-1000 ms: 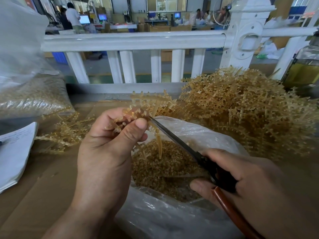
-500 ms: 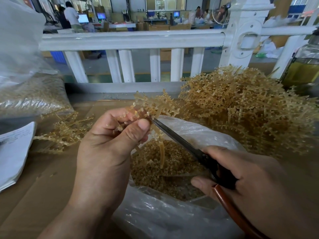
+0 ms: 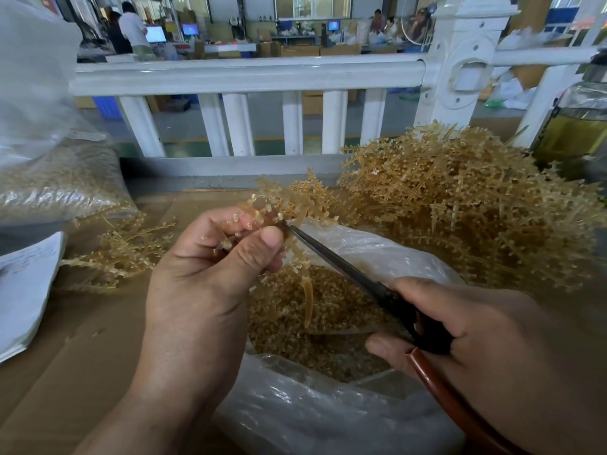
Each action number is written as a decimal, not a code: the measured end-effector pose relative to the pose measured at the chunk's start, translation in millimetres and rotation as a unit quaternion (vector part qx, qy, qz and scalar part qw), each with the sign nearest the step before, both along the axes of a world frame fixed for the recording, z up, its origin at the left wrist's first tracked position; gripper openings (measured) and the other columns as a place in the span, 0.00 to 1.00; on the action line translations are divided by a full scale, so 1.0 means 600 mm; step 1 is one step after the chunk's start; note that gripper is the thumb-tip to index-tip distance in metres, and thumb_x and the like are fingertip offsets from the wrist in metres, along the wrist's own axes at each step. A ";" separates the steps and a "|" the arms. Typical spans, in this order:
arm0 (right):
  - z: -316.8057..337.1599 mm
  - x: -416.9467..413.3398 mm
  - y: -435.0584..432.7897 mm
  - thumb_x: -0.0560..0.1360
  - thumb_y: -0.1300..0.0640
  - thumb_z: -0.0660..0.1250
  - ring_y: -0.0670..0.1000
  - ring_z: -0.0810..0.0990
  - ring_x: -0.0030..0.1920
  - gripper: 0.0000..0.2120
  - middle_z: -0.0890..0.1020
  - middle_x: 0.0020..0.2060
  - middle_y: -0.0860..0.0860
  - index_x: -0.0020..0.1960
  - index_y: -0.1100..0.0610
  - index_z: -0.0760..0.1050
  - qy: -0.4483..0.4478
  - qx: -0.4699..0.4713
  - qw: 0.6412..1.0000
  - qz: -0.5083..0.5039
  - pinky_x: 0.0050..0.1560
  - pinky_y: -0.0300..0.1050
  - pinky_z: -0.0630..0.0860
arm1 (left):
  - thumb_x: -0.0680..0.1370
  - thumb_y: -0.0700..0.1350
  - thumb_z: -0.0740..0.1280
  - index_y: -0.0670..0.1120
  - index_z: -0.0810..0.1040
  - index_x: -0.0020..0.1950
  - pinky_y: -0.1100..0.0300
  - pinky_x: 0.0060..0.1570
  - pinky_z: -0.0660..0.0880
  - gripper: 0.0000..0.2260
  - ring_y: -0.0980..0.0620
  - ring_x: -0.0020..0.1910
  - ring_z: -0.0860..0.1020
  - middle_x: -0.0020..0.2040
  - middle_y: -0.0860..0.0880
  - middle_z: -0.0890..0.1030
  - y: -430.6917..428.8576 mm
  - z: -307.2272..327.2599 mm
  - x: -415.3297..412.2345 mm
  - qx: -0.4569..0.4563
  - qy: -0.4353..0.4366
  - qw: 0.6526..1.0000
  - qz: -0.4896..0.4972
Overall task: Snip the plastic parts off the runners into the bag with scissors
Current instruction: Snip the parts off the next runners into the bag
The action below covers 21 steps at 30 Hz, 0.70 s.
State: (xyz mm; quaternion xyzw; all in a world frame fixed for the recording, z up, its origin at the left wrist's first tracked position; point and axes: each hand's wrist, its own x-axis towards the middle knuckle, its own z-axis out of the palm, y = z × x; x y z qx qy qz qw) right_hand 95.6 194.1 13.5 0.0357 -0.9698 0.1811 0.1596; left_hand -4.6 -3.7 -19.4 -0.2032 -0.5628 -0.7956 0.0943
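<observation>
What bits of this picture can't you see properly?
All in the head view:
Tips of the black-bladed scissors: lost among the branches of the amber plastic runner that the left hand holds.
Scissor handles: wrapped by the right hand; the red-brown one runs off the bottom edge.
Writing on the white paper sheet: too small, and cut by the left edge.
The glass bottle of yellow liquid: cut by the right edge.
</observation>
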 end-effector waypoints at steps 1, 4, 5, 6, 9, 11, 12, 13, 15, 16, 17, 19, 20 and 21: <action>-0.001 0.000 0.001 0.69 0.26 0.56 0.39 0.76 0.32 0.23 0.77 0.30 0.37 0.49 0.40 0.77 0.012 0.004 1.000 -0.004 0.32 0.38 0.74 | 0.69 0.47 0.76 0.54 0.84 0.41 0.61 0.44 0.78 0.04 0.52 0.39 0.79 0.40 0.51 0.83 0.001 0.000 0.000 0.000 0.001 1.000 0.001; -0.002 0.002 0.003 0.69 0.27 0.59 0.40 0.76 0.31 0.21 0.76 0.29 0.38 0.48 0.41 0.78 0.035 0.006 0.999 -0.013 0.34 0.39 0.74 | 0.69 0.47 0.76 0.54 0.84 0.41 0.62 0.44 0.78 0.04 0.53 0.38 0.79 0.40 0.52 0.83 0.001 0.002 0.001 0.003 0.003 1.000 0.005; -0.002 0.002 0.003 0.69 0.27 0.59 0.40 0.76 0.30 0.21 0.76 0.28 0.38 0.47 0.41 0.78 0.036 0.007 0.999 -0.013 0.33 0.39 0.74 | 0.69 0.47 0.76 0.54 0.84 0.41 0.62 0.44 0.78 0.04 0.53 0.38 0.79 0.40 0.52 0.83 0.002 0.003 0.001 0.004 0.002 1.000 0.006; -0.001 0.003 0.004 0.69 0.27 0.59 0.40 0.75 0.29 0.21 0.76 0.28 0.38 0.47 0.41 0.78 0.033 0.009 0.999 -0.012 0.30 0.39 0.73 | 0.69 0.47 0.76 0.54 0.84 0.41 0.62 0.44 0.78 0.04 0.53 0.38 0.79 0.40 0.52 0.83 0.002 0.003 0.002 0.004 -0.001 1.000 0.007; 0.002 0.003 0.004 0.70 0.27 0.58 0.39 0.75 0.28 0.21 0.76 0.28 0.39 0.47 0.42 0.77 0.018 0.010 1.000 -0.009 0.26 0.38 0.71 | 0.69 0.47 0.76 0.54 0.83 0.41 0.62 0.44 0.78 0.04 0.52 0.39 0.79 0.40 0.51 0.83 0.000 0.005 0.003 0.002 -0.006 1.000 0.003; 0.001 0.003 0.005 0.70 0.26 0.58 0.39 0.75 0.29 0.21 0.76 0.28 0.39 0.47 0.41 0.77 0.007 0.006 1.000 -0.008 0.24 0.37 0.71 | 0.70 0.44 0.77 0.54 0.83 0.40 0.62 0.44 0.78 0.05 0.52 0.39 0.79 0.40 0.50 0.83 0.000 0.007 0.003 0.002 -0.010 1.000 0.000; 0.000 0.003 0.005 0.69 0.26 0.57 0.39 0.76 0.29 0.22 0.75 0.28 0.39 0.46 0.42 0.77 0.000 0.001 1.000 -0.006 0.25 0.37 0.71 | 0.70 0.42 0.77 0.53 0.83 0.40 0.61 0.43 0.78 0.07 0.52 0.39 0.79 0.40 0.50 0.83 0.001 0.008 0.004 0.004 -0.016 1.000 -0.001; -0.002 0.003 0.005 0.69 0.26 0.57 0.40 0.76 0.30 0.22 0.75 0.28 0.40 0.45 0.42 0.76 -0.007 -0.007 1.000 -0.003 0.28 0.37 0.72 | 0.71 0.41 0.76 0.53 0.83 0.40 0.61 0.43 0.78 0.07 0.52 0.39 0.79 0.41 0.49 0.83 0.001 0.008 0.004 0.009 -0.024 1.000 -0.003; -0.006 0.002 0.004 0.69 0.25 0.57 0.39 0.77 0.33 0.23 0.76 0.29 0.41 0.44 0.42 0.76 -0.016 -0.020 1.000 0.004 0.34 0.34 0.73 | 0.72 0.41 0.73 0.52 0.83 0.40 0.60 0.42 0.78 0.05 0.51 0.38 0.79 0.41 0.49 0.83 0.003 0.008 0.005 0.019 -0.039 0.999 -0.008; -0.008 0.001 0.003 0.68 0.25 0.58 0.38 0.77 0.35 0.22 0.77 0.30 0.41 0.45 0.42 0.76 -0.018 -0.025 1.000 0.006 0.37 0.32 0.73 | 0.73 0.42 0.73 0.52 0.83 0.40 0.59 0.42 0.77 0.05 0.51 0.38 0.79 0.40 0.49 0.83 0.003 0.008 0.005 0.019 -0.044 0.999 -0.009; -0.008 0.000 0.003 0.67 0.25 0.58 0.37 0.77 0.37 0.22 0.78 0.32 0.40 0.46 0.40 0.76 -0.021 -0.031 0.999 0.007 0.40 0.31 0.73 | 0.73 0.43 0.73 0.52 0.83 0.41 0.58 0.43 0.77 0.04 0.51 0.38 0.79 0.40 0.49 0.82 0.003 0.007 0.005 0.018 -0.047 0.999 -0.011; -0.007 -0.001 0.002 0.66 0.23 0.56 0.36 0.77 0.40 0.23 0.79 0.36 0.38 0.48 0.38 0.76 -0.036 -0.046 0.998 0.007 0.44 0.31 0.73 | 0.74 0.43 0.72 0.52 0.83 0.41 0.58 0.43 0.77 0.04 0.52 0.38 0.78 0.39 0.50 0.82 0.004 0.007 0.005 0.020 -0.054 0.998 -0.019; -0.006 -0.001 0.003 0.65 0.22 0.55 0.36 0.77 0.41 0.25 0.79 0.38 0.37 0.49 0.38 0.76 -0.046 -0.051 0.998 0.009 0.45 0.32 0.73 | 0.74 0.44 0.72 0.52 0.83 0.41 0.59 0.42 0.77 0.04 0.52 0.38 0.78 0.39 0.50 0.81 0.004 0.007 0.005 0.023 -0.060 0.998 -0.027; -0.005 -0.002 0.003 0.65 0.20 0.54 0.36 0.77 0.42 0.27 0.79 0.40 0.36 0.50 0.37 0.75 -0.054 -0.055 0.997 0.012 0.46 0.33 0.73 | 0.74 0.44 0.72 0.52 0.83 0.41 0.60 0.42 0.77 0.03 0.52 0.39 0.78 0.39 0.50 0.81 0.004 0.007 0.005 0.027 -0.067 0.997 -0.038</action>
